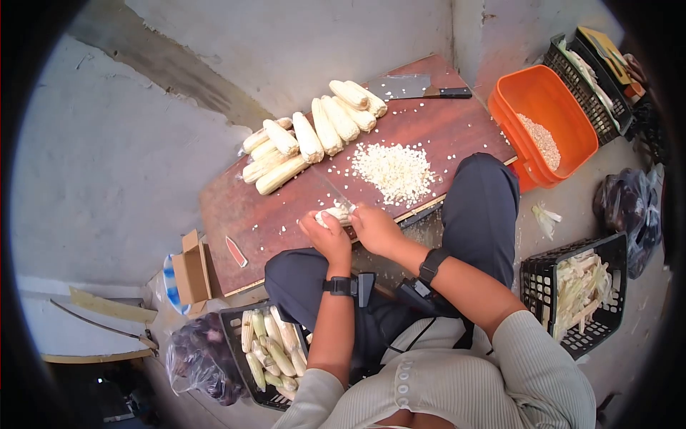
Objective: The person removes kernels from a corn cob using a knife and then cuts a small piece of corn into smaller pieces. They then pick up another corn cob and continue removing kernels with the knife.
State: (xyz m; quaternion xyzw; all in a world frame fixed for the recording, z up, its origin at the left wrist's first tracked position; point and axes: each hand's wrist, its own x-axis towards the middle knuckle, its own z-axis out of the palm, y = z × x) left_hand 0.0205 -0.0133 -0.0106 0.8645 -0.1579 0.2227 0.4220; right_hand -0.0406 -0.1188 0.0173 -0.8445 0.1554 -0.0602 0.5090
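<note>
My left hand (326,234) is wrapped round a pale ear of corn (334,214) above the table's near edge. Close beside it, my right hand (376,229) is closed on a knife, whose thin blade (341,196) points up and away over the board; the handle is hidden in my fingers. Just beyond my hands lies a loose heap of cut white kernels (394,171). Several husked ears of corn (327,127) are stacked behind, along the far side of the reddish table (236,200).
A cleaver (418,89) lies at the table's back; a small red blade (236,252) lies at left. An orange bucket (507,118) holding kernels stands right. Black crates hold more corn (271,347) and husks (582,286). A cardboard box (193,275) stands left.
</note>
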